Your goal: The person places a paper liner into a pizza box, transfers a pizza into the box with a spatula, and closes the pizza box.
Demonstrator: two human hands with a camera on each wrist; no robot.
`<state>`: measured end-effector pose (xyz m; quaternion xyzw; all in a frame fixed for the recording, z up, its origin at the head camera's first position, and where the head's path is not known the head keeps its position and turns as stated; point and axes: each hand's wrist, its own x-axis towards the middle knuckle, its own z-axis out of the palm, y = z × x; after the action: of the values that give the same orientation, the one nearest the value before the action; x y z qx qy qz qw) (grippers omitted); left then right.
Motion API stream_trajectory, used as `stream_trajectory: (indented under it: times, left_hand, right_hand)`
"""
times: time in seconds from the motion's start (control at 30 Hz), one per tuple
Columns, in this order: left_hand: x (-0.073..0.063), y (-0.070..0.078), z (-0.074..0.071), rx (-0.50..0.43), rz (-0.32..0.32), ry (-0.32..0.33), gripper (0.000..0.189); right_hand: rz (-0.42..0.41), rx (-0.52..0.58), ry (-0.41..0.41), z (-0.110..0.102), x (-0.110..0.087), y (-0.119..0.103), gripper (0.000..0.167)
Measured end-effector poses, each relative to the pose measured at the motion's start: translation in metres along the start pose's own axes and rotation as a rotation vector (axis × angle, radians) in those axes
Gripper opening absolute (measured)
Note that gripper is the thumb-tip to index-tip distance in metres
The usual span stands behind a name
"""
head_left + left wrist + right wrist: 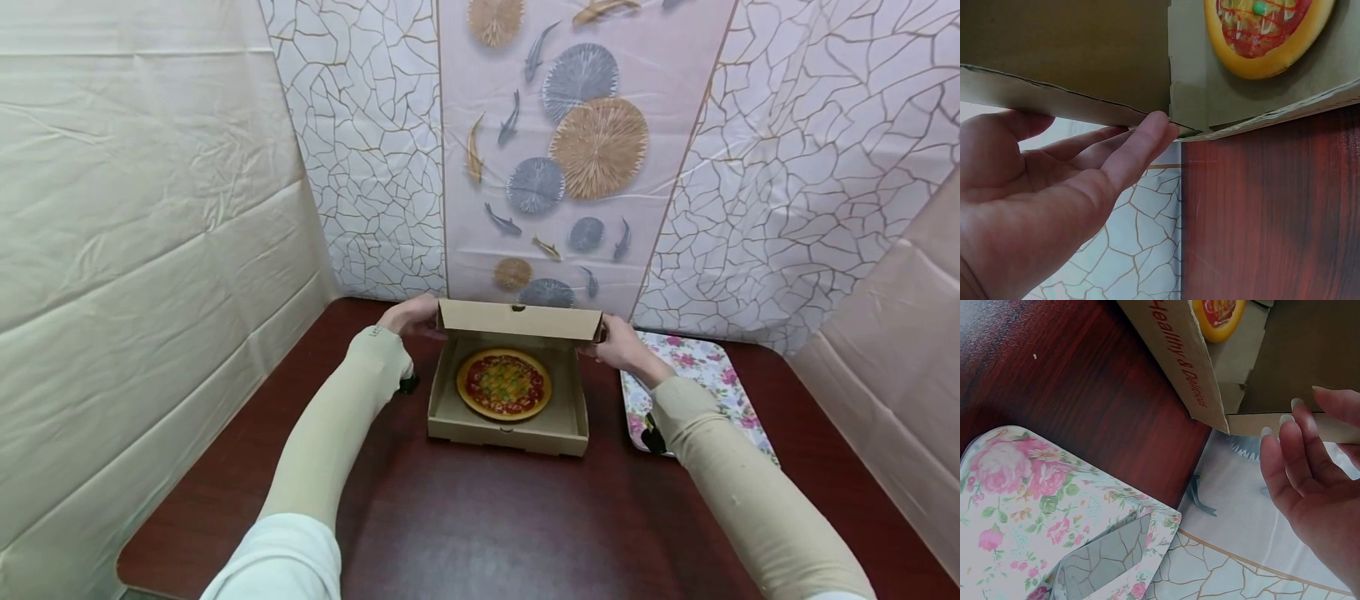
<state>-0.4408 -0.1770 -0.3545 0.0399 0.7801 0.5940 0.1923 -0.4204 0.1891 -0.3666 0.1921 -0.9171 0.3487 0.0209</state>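
Note:
A brown cardboard pizza box (pixel 510 434) stands on the table with its lid (pixel 520 319) raised at the back. Inside lies a round pizza (pixel 504 384) with red, yellow and green topping; the wrist views show only part of it. My left hand (pixel 414 317) holds the lid's left side, its fingers (pixel 1138 147) against the side flap and the thumb partly hidden behind it. On the opposite side my right hand (pixel 621 343) grips the lid's edge, with fingertips (pixel 1287 419) on the flap and the thumb over its inner face.
Right of the box lies a white floral tray (pixel 701 367). On the tray is a flat, shiny object (pixel 1104 557) whose kind I cannot tell. The dark red table (pixel 480 517) meets patterned cloth walls (pixel 375 150) behind and at the sides.

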Motion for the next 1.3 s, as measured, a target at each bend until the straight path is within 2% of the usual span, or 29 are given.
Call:
stream_trajectory:
  times: [0.23,0.4,0.5,0.63,0.87,1.07,1.3]
  left_hand:
    - [-0.0003,-0.0021,0.0006,0.033,-0.001,0.003,0.021]
    - [0.0000,-0.0029,0.0020,0.056,-0.021,0.068,0.015]
    - [0.0001,-0.0029,0.0028,0.096,-0.008,0.079,0.017]
    - [0.0024,-0.0024,0.0027,0.147,0.017,0.046,0.027]
    - [0.0023,-0.0020,0.0043,0.187,-0.021,0.048,0.028]
    - [0.0044,-0.0011,0.0063,0.192,-0.030,0.072,0.019]
    - [0.0051,-0.0011,0.0083,0.247,-0.043,0.078,0.027]
  right_hand:
    - [-0.019,-0.101,0.027,0.0008,-0.0017,0.0023,0.048]
    - [-0.078,-0.169,0.040,0.0004,-0.0010,0.0045,0.053]
    - [-0.122,-0.189,0.043,0.0011,-0.0009,0.0062,0.055]
    - [-0.163,-0.233,0.062,0.0026,-0.0018,0.0073,0.055]
    - [-0.142,-0.245,-0.009,0.0050,-0.0057,0.0061,0.061]
    - [-0.166,-0.246,-0.025,0.0048,-0.0090,0.0052,0.063]
    - [-0.180,-0.262,-0.061,0.0056,-0.0102,0.0028,0.063]
